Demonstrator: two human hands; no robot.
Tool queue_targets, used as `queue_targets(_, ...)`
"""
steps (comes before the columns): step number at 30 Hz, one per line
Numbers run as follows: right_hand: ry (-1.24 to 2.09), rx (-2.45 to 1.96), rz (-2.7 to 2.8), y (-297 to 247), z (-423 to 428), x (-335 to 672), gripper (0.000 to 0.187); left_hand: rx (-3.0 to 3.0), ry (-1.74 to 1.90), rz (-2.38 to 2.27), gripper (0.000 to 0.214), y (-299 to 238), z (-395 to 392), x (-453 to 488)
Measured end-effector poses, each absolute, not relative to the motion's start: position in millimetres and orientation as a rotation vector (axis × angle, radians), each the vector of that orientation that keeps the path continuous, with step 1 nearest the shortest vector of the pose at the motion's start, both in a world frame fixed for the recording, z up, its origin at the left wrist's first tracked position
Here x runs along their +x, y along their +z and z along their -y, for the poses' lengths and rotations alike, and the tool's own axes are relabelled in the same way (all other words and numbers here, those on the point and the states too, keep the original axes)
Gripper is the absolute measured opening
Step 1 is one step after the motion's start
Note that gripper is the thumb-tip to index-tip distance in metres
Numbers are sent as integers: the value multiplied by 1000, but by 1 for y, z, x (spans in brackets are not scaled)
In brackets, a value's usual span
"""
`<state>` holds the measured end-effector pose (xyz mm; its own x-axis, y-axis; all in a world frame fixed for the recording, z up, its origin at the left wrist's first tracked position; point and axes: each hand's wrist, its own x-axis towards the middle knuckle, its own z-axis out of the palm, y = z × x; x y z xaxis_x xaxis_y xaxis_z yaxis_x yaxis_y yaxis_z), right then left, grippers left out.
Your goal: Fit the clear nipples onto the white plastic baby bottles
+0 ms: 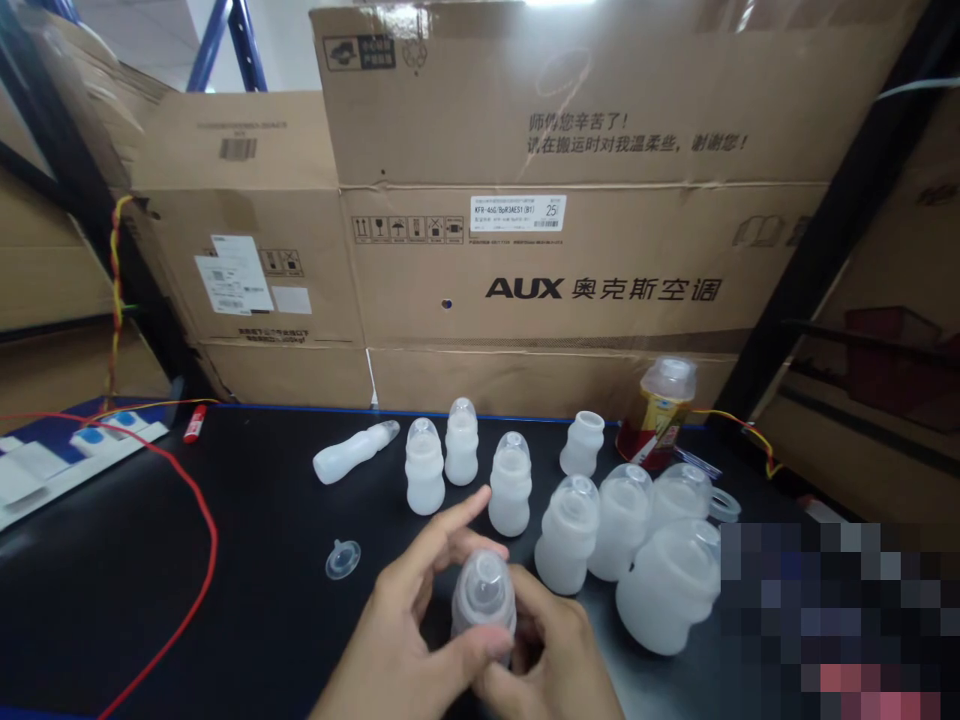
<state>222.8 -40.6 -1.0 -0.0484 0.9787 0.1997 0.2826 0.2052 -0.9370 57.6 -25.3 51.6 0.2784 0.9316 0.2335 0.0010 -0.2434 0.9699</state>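
Low in the middle of the head view, a baby bottle (484,590) with a clear domed cap stands between my hands. My left hand (420,610) grips it from the left, thumb across its front and index finger stretched out beyond it. From the right, my right hand (551,640) is closed around the same bottle; its lower part is hidden by the fingers. Just beyond stands a capped white bottle (510,490), near my left index fingertip. Two more capped bottles, one nearer (425,470) and one farther (461,445), stand to its left.
Several larger capped bottles, including a wide one (664,590), crowd the right side. An uncapped bottle (583,445) and a red jar (652,425) stand behind. A spoon-tipped bottle (352,455) lies at left, beyond a clear lid (343,559). A red cable (210,540) crosses the left.
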Motion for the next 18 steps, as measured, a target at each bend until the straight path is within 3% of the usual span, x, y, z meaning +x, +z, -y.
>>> queue_targets(2, 948, -1261, 1533, 0, 41, 221, 35, 1465, 939, -683, 91, 56, 20, 41)
queue_targets(5, 990, -1267, 1528, 1, 41, 222, 36, 1551, 742, -654, 70, 66, 18, 28)
queue_targets(9, 1017, -1263, 1531, 3, 39, 225, 28, 1776, 947, -844, 63, 69, 28, 37)
queue_targets(14, 1019, -1285, 1516, 5, 39, 226, 26, 1853, 1244, -1058, 90, 55, 36, 55)
queue_targets(18, 1002, -1281, 1512, 5, 41, 225, 26, 1731, 1351, -1229, 70, 48, 37, 63)
